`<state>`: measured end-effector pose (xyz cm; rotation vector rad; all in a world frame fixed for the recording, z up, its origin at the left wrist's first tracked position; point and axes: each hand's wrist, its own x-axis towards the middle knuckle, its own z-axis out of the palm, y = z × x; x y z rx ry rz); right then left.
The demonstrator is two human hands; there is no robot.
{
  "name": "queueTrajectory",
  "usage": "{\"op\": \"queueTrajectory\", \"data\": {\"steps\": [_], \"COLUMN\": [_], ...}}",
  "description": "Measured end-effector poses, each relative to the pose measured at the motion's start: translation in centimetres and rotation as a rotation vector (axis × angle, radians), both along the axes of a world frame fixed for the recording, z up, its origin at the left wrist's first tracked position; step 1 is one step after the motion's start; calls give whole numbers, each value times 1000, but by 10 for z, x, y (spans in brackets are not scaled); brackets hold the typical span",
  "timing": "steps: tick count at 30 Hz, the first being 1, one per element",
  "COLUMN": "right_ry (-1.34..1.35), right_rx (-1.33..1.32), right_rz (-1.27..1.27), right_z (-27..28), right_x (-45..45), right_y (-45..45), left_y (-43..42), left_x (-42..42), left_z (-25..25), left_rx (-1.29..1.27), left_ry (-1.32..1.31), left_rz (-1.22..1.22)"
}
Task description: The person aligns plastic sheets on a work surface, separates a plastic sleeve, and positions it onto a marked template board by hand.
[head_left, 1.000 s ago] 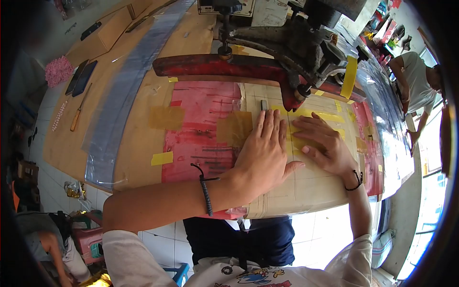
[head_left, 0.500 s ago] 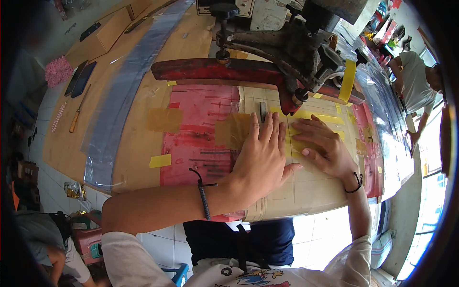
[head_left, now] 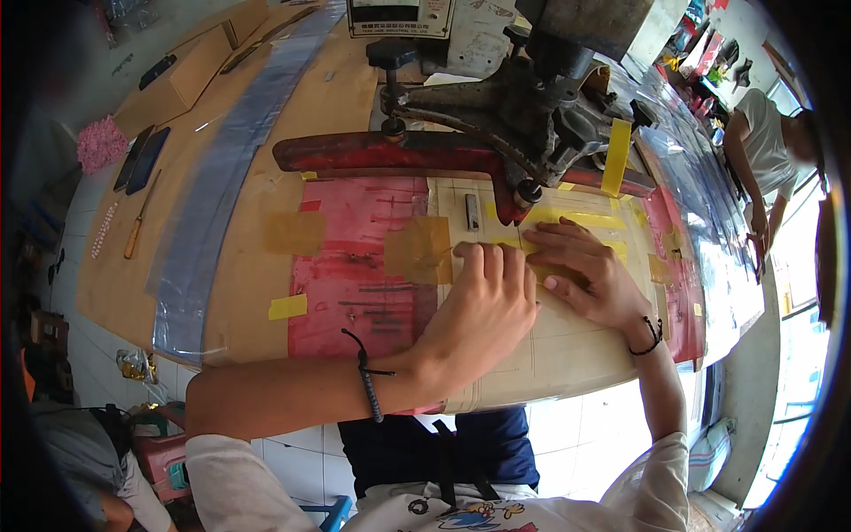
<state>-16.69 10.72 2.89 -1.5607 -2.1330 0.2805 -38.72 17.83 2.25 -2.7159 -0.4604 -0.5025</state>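
Observation:
My left hand (head_left: 483,306) rests on the beige board (head_left: 514,377), its fingers now curled with the tips bent down and partly hidden. To its right, my right hand (head_left: 592,279) lies palm down over yellow tape strips (head_left: 585,216), fingers spread. Just beyond my left fingers sits a small grey metal piece (head_left: 472,213). A red sheet (head_left: 355,266) with brown tape (head_left: 417,250) is left of my left hand. Above the board, the red metal bar (head_left: 381,153) of a press stands close to my fingertips.
A long clear plastic strip (head_left: 208,195), two dark phones (head_left: 148,161) and a wooden-handled tool (head_left: 133,239) lie at the left. Plastic sheets (head_left: 683,151) cover the right side. One person (head_left: 767,151) stands at the far right; another (head_left: 84,452) is at the lower left.
The fingers of my left hand have gone from stretched out to curled. My right hand keeps nearly the same pose. The view has shifted, showing more of the press.

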Motion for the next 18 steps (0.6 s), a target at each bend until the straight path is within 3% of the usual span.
{"op": "queueTrajectory", "data": {"steps": [9, 14, 18], "right_ry": [46, 11, -107], "right_rx": [81, 126, 187], "right_rz": [-6, -27, -36], "right_z": [1, -3, -8], "right_x": [-5, -7, -13], "right_y": [4, 7, -6], "left_y": [15, 25, 35], "left_x": [1, 7, 4], "left_z": [-7, -18, 33], "left_rx": [67, -208, -539], "left_ry": [-140, -115, 202], "left_rz": [-243, -220, -112]}}
